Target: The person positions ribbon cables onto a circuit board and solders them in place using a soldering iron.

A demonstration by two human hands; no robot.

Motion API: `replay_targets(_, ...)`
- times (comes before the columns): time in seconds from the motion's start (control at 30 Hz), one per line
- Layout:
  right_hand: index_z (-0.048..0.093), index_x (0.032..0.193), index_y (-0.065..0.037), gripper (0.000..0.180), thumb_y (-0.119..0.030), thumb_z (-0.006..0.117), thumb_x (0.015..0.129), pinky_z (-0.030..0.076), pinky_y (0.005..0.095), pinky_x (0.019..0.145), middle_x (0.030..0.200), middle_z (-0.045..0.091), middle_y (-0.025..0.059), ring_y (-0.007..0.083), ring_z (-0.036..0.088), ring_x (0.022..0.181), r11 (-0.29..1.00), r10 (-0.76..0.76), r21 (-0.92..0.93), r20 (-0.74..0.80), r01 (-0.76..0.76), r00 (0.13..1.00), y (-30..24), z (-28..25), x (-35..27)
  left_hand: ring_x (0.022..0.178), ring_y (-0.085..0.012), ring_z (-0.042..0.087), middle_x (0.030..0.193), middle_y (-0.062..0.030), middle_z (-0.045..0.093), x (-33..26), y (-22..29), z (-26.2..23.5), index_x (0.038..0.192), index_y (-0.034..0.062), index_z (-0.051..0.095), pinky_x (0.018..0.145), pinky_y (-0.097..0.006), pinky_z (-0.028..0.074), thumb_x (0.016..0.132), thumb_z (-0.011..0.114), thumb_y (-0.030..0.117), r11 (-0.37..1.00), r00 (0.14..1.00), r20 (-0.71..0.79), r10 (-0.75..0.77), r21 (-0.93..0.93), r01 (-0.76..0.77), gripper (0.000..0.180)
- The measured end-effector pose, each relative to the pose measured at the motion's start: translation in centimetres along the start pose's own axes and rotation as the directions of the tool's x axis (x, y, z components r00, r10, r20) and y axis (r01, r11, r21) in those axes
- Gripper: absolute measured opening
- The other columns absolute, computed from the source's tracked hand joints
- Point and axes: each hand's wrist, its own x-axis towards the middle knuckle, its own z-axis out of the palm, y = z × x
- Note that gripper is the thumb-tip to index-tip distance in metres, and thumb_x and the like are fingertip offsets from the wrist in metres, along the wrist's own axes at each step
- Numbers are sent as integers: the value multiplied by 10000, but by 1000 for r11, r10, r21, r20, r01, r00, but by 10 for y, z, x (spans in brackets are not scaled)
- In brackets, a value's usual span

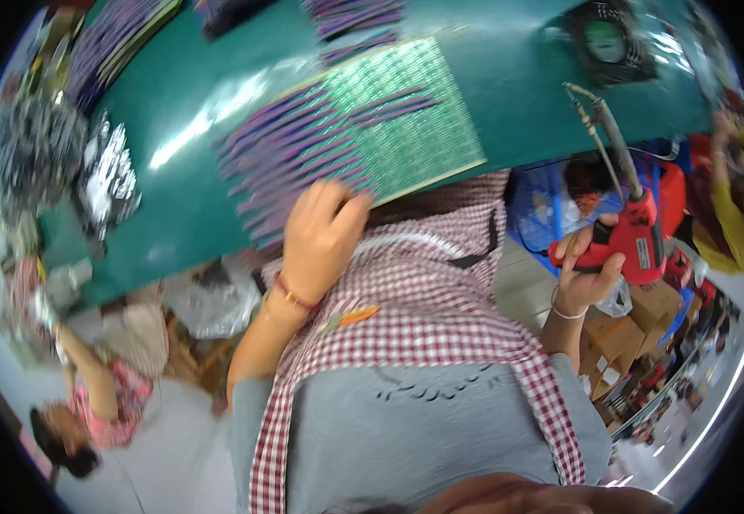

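Note:
My right hand [591,267] grips a red soldering gun [644,236] by its handle, raised at the right with its long metal tip pointing up over the table edge. At the near edge of a green circuit board panel [415,128], my left hand [325,227] has its fingers curled together; what they pinch, if anything, is hidden. A row of thin purple wires [282,158], blurred, lies across the left part of the panel and sticks out past its left side. A few more purple wires [398,104] rest on the panel's middle.
The green table [175,206] carries purple bundles [355,17] at the back, a black spool-like thing [608,43] at the far right and shiny plastic bags [38,154] at the left. Other people [89,403] are at both sides. Cardboard boxes [616,334] stand at the right.

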Motion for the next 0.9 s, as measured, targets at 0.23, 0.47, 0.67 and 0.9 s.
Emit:
replay_targets(0.23, 504, 1241, -12, 538, -482, 496, 978, 455, 311, 623, 746, 552, 64, 125, 488, 565, 907, -421, -62, -202, 417, 885, -31, -55, 96, 712, -244, 532, 781, -68, 532, -8, 5, -3, 868, 43, 636, 622, -363, 431, 766, 709, 3, 998, 1000, 5, -2, 57, 2, 132)
replay_targets(0.47, 630, 996, 16, 299, -275, 641, 928, 416, 271, 406, 599, 561, 44, 114, 496, 413, 947, -277, -269, -418, 173, 865, 5, -67, 197, 725, -271, 539, 788, -96, 537, 2, 3, 2, 833, 25, 635, 637, -372, 447, 745, 721, -15, 998, 1000, -12, 18, 56, -17, 129)
replay_targets(0.67, 558, 1160, 48, 283, -161, 571, 970, 466, 284, 473, 647, 587, 70, 124, 525, 468, 910, -413, -182, -343, 372, 844, -4, -40, 160, 729, -275, 537, 784, -83, 528, -7, 9, 2, 857, 47, 636, 636, -379, 435, 767, 708, 15, 996, 1000, -20, 0, 85, 2, 120)
replay_targets(0.9, 485, 1252, 40, 419, -256, 578, 971, 518, 316, 627, 775, 587, 91, 134, 551, 583, 913, -391, -17, -329, 409, 859, -4, -24, 88, 758, -266, 533, 804, -82, 531, -7, 1, 3, 869, 51, 640, 648, -382, 433, 772, 714, 31, 996, 1000, -13, 26, 84, -25, 124)
